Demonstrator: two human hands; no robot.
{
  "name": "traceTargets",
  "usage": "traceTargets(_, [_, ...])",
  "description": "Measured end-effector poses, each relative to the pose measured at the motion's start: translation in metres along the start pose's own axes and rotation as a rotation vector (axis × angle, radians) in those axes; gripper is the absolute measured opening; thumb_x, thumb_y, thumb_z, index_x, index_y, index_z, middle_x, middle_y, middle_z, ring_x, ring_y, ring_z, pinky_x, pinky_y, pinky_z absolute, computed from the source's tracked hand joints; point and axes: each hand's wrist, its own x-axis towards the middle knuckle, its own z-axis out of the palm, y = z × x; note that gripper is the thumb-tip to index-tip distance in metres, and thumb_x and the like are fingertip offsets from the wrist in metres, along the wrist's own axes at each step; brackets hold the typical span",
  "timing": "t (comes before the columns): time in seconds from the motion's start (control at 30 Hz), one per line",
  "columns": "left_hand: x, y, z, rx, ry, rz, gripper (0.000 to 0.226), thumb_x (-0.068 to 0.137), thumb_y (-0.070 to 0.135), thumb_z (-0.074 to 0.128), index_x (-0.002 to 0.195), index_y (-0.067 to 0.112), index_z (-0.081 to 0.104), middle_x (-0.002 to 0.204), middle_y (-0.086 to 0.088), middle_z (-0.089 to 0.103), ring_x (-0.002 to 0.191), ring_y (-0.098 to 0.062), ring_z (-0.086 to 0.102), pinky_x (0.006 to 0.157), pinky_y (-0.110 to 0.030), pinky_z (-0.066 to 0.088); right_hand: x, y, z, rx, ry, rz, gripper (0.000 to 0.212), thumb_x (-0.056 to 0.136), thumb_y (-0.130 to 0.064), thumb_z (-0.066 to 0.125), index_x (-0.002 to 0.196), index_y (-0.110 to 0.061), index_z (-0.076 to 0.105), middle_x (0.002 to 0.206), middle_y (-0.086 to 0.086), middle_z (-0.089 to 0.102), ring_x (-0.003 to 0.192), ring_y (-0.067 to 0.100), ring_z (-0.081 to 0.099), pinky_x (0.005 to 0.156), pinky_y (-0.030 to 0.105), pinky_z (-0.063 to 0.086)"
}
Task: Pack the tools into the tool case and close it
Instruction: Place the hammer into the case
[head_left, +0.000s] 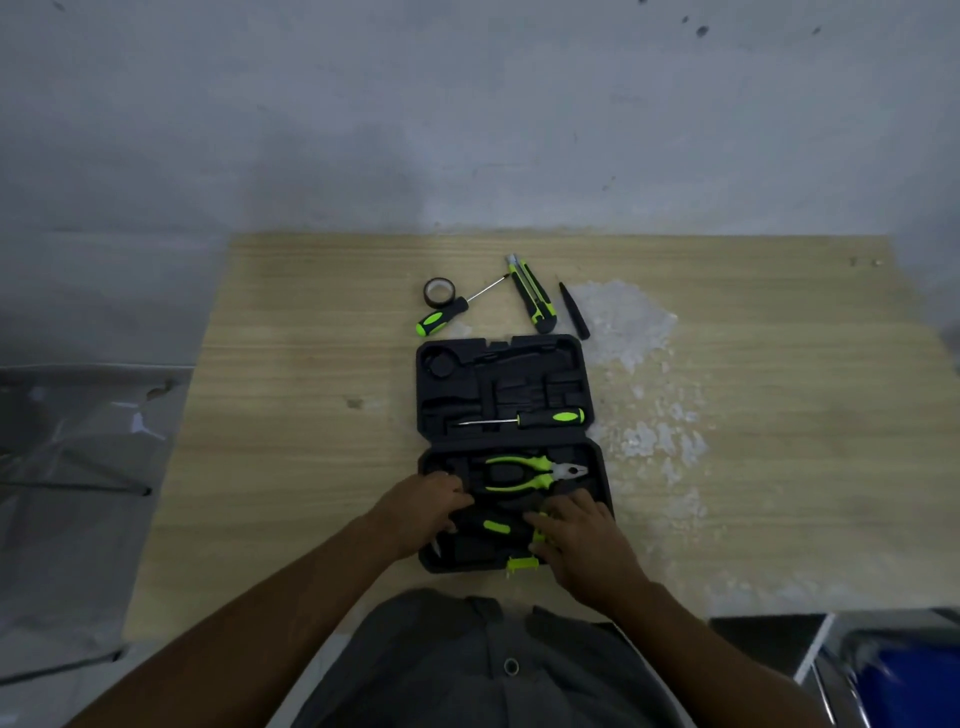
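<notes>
The case (506, 452) lies open flat on the desk (291, 374), its moulded black halves joined by a hinge across the middle. Both hands work in the near half: the left hand (423, 512) has its fingers (457, 501) curled down onto a black tool with a green patch (496, 527), and the right hand (576, 540) presses beside it; whether either truly grips the tool I cannot tell. In the same half, above the hands, pliers (530, 473) with glossy green handles sit in their recess. In the far half a slim screwdriver (524, 419) lies in its slot. Beyond the case, out on the desk, wait a tape roll (439, 292), a second screwdriver (452, 312), a knife (532, 296) and a thin black spike (574, 312). The likely trouble: a tool seated crooked in its shaped pocket would stand proud and stop the halves from closing, and the green latch (522, 564) at the near edge would then fail to catch. The desk is pale wood grain, flaked white right of the case.
</notes>
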Motion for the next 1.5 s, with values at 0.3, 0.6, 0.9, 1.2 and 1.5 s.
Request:
traceTargets(0.3, [-0.003,-0.006,0.012,-0.018,0.133,0.067,0.043,0.07,0.0,0.073,0.113,0.006,0.065,0.104,-0.017,0.062,0.098,-0.032,0.059,0.066,-0.034,0.05,0.011,0.001,-0.005,-0.141,-0.03,-0.042,0.037,0.07,-0.045,0.075,0.105,-0.033,0.068,0.091,-0.001,0.061,0.088,0.024,0.056,0.063,0.037,0.051])
traceTargets(0.6, [-0.004,0.009,0.006,-0.081,0.156,-0.037,0.048,0.086,0.051,0.055,0.124,0.023,0.059,0.111,-0.007,0.052,0.104,-0.023,0.045,0.076,-0.031,0.041,0.024,0.01,-0.03,0.078,-0.243,0.1,0.035,0.093,-0.043,0.05,0.126,-0.035,0.058,0.129,-0.007,0.055,0.127,0.024,0.034,0.096,0.042,0.031])
traceTargets(0.9, [0.015,0.014,-0.003,-0.216,0.093,-0.248,0.053,0.075,0.061,0.065,0.113,0.024,0.068,0.112,-0.003,0.059,0.11,-0.022,0.048,0.078,-0.033,0.044,0.045,0.011,-0.041,0.14,-0.379,0.254,0.026,0.084,-0.045,0.063,0.109,-0.038,0.068,0.133,0.002,0.057,0.132,0.027,0.034,0.103,0.048,0.028])
traceTargets(1.2, [0.013,-0.001,-0.008,-0.237,0.059,-0.174,0.05,0.08,0.051,0.066,0.113,0.013,0.063,0.114,-0.008,0.059,0.111,-0.024,0.05,0.084,-0.034,0.045,0.056,0.011,-0.042,0.12,-0.418,0.284,0.014,0.08,-0.042,0.068,0.091,-0.034,0.071,0.116,-0.005,0.064,0.12,0.027,0.044,0.1,0.048,0.029])
traceTargets(1.5, [-0.013,-0.021,0.033,-0.587,0.37,-0.479,0.07,0.073,0.072,0.057,0.124,0.025,0.047,0.115,-0.003,0.056,0.109,-0.028,0.054,0.082,-0.036,0.046,0.049,-0.009,-0.025,-0.022,-0.382,0.303,0.055,0.073,-0.071,0.057,0.101,-0.023,0.058,0.121,0.007,0.058,0.124,0.035,0.039,0.097,0.05,0.03])
